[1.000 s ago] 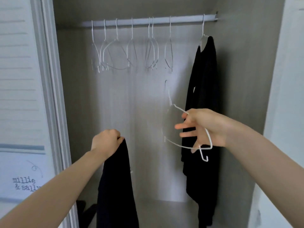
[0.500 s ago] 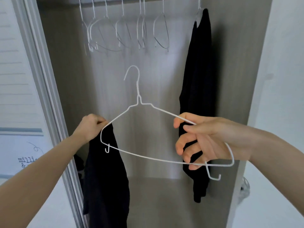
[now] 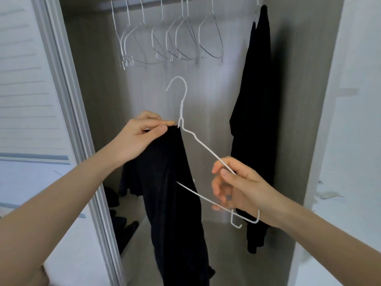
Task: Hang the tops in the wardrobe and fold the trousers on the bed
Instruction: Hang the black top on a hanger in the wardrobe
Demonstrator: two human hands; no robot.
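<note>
Two black tops [image 3: 177,203] (seven bare hangers [image 3: 171,38])

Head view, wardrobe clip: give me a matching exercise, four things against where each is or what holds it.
1. white hanger
2. black top
3. hung black garment
4. empty hangers

A. hanging at the wardrobe's right side
B. pinched at its top by the left hand
C. in a row along the top
D. right hand grips its right end

Pairs: 1-D, 2-B, 3-A, 4-C
</note>
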